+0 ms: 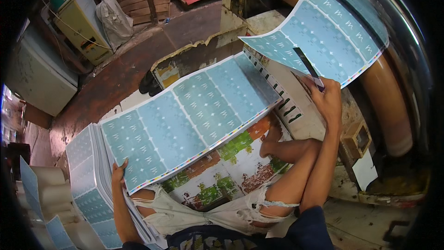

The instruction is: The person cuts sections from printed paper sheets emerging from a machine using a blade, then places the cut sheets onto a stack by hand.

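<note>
A long printed sheet [182, 115] in blue and teal panels with a coloured strip along its near edge stretches across in front of me. My left hand [119, 172] pinches its near left corner, beside a thick stack of printed sheets [85, 171]. On the right, my right hand [329, 99] is closed around a thin dark flat strip [307, 67], whose exact kind I cannot make out. That strip points up and left over a second printed sheet [319, 32], which curves down from a roller. The right fingers are close to this sheet's lower edge; whether they touch it is hidden.
Large brown rollers [386, 106] and a curved clear cover stand at the right. A paint-worn panel [231, 169] lies beneath the long sheet, by my bare leg. A wooden box-like block [356, 139] sits near my right forearm. Cabinets [85, 28] and a sack [113, 21] stand far left.
</note>
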